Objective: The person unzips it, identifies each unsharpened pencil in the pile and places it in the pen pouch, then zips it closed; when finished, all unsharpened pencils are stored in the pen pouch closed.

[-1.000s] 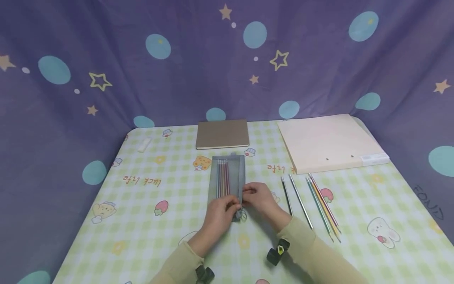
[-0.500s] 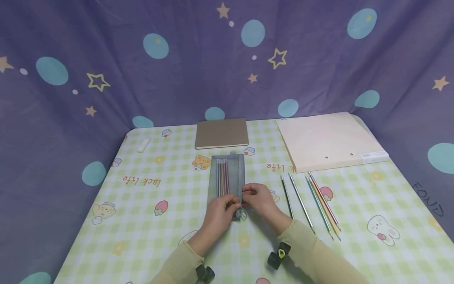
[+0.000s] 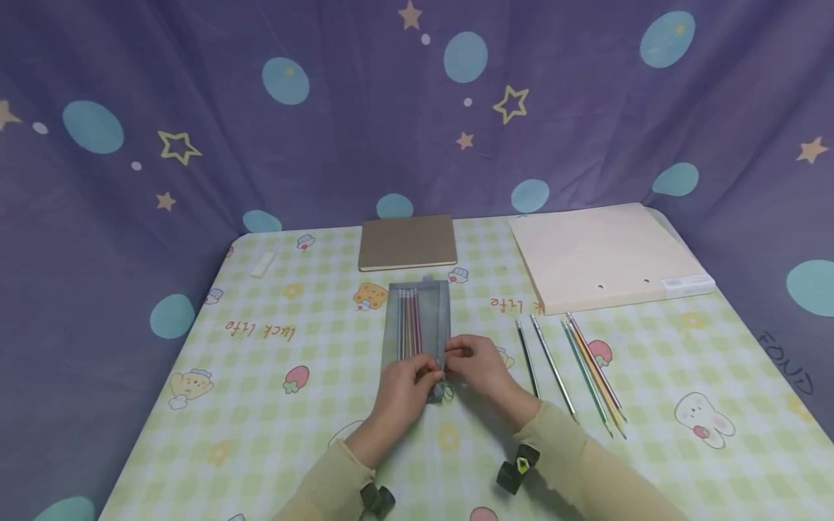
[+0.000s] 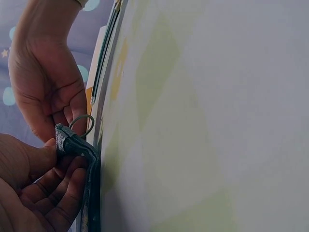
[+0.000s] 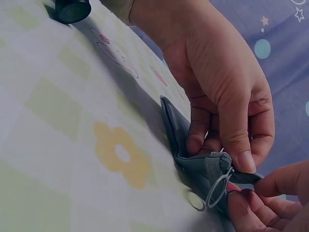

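Note:
A grey mesh pencil case (image 3: 433,318) lies lengthwise in the middle of the table, with several coloured pencils (image 3: 410,318) showing through its left half. My left hand (image 3: 404,394) pinches the near end; in the right wrist view its thumb presses the corner beside the zip. From the other side my right hand (image 3: 478,365) pinches the case's right edge, and its fingertips (image 5: 270,183) meet a dark strip of fabric there. Between the hands hangs the zip's ring pull (image 5: 218,191). The left wrist view shows the raised, folded corner of the case (image 4: 72,140).
Right of the hands lie a black pencil (image 3: 528,358), a silver pencil (image 3: 554,365) and a bundle of coloured pencils (image 3: 593,376). A cream folder (image 3: 606,253) is at the back right. Behind the case sits a brown notebook (image 3: 408,242); a white eraser (image 3: 263,264) lies back left.

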`<state>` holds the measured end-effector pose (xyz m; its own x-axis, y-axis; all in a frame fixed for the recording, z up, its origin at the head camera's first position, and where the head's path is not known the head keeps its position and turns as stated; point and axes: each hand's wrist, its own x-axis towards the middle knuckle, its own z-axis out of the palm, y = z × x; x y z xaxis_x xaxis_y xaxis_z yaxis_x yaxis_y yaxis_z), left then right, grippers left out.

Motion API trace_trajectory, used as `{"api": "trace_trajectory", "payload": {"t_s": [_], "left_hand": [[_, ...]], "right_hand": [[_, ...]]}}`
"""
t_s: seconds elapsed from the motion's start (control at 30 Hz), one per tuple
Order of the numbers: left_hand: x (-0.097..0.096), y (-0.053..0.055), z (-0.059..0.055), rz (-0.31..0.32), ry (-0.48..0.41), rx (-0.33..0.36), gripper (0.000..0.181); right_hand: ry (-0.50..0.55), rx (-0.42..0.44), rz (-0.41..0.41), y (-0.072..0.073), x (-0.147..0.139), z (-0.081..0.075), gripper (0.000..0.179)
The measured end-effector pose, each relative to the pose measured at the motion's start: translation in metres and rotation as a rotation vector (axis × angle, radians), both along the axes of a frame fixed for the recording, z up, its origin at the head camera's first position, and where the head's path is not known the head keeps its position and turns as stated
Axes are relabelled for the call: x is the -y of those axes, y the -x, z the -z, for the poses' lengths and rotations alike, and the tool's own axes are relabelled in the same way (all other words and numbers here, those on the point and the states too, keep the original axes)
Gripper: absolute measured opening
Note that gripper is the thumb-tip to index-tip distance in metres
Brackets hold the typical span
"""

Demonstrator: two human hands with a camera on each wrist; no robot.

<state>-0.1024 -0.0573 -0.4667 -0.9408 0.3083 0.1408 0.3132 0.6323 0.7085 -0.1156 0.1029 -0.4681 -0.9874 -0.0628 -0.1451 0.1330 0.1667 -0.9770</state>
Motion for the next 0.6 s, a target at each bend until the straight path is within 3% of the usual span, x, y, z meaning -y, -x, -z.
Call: {"api": "trace_trajectory", "payload": {"t_s": [0.27, 0.6], "left_hand": [[0.0, -0.001, 0.0, -0.002, -0.009, -0.009, 0.009], [-0.001, 0.0, 0.0, 0.002, 0.006, -0.017, 0.009]], "right_hand": [[-0.085, 0.009, -0.034, -0.001, -0.005, 0.001, 0.019], [-0.197, -0.051, -0.051, -0.008, -0.014, -0.001, 0.02]]}}
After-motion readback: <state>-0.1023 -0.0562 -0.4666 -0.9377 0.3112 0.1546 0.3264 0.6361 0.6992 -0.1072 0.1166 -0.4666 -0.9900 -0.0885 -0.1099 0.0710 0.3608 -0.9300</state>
